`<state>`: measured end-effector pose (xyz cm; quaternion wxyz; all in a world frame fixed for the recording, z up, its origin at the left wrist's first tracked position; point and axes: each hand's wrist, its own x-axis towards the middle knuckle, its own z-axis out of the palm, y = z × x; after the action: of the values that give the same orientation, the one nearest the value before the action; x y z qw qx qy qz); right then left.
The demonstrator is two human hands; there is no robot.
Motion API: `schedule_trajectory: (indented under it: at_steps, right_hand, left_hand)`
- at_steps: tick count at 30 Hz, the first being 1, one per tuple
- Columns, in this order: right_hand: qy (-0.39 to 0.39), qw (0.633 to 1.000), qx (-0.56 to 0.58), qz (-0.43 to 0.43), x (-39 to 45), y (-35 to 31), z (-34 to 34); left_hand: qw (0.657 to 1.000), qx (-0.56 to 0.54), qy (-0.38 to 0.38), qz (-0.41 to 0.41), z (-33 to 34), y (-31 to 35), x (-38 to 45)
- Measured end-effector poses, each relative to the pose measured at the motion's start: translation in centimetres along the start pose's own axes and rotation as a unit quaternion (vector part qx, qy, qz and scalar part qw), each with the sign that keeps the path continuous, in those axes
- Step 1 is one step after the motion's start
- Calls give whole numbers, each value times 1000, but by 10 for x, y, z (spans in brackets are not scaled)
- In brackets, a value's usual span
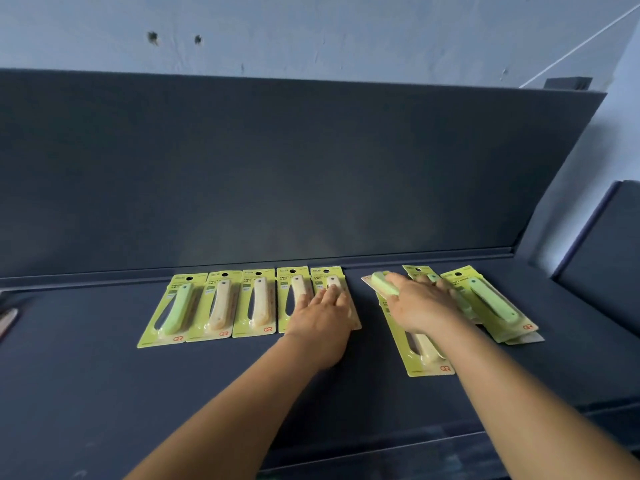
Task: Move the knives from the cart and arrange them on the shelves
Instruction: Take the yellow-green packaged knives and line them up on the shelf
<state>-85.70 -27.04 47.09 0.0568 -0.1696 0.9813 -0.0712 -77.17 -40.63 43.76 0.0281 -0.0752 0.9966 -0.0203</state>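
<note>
On the dark shelf [104, 375] a row of five carded knives is seen laid flat against the back lip, edge to edge; from the left, a green-handled pack [173, 311], then a cream-handled pack [214, 306], then a second cream pack [258, 304], then a fourth pack [292, 296] partly hidden, then a fifth pack [332, 289] at the row's right end; this much of the arranging may be judged done. The left hand [320, 315] is laid palm down across the fourth and fifth packs, fingers [329, 294] fairly straight and pressed on the fifth card; nothing is gripped by it; the forearm is stretched forward from the lower left. Beyond a gap to the right a loose heap is found, not yet in line; a cream pack [426, 355] lies lowest and nearest, tilted; a green pack [384, 284] is lifted off the heap at a slant; a further green pack [491, 303] lies askew at the far right over other cards. The right hand [420, 303] is spread over this heap; the lifted green pack seems held between thumb and forefinger, though the hold is partly hidden. The heap is still to be set out; the cart is not in view, so what remains there cannot be told.
</note>
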Motion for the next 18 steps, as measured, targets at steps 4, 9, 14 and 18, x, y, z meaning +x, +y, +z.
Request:
schedule_trajectory:
  at_steps: [4, 9, 14, 18]
  right_hand:
    - [43, 999, 28, 2, 4, 1, -3]
    - [107, 985, 91, -103, 5, 10, -16]
    - [63, 958, 171, -220, -2, 12, -32]
    - [30, 955, 189, -225, -7, 12, -33]
  left_hand:
    - [999, -47, 1, -11, -9, -2, -3]
    - [970, -189, 154, 5, -26, -2, -7]
    - [977, -61, 194, 66, -49, -10, 6]
    - [989, -6, 124, 75, -51, -11, 14]
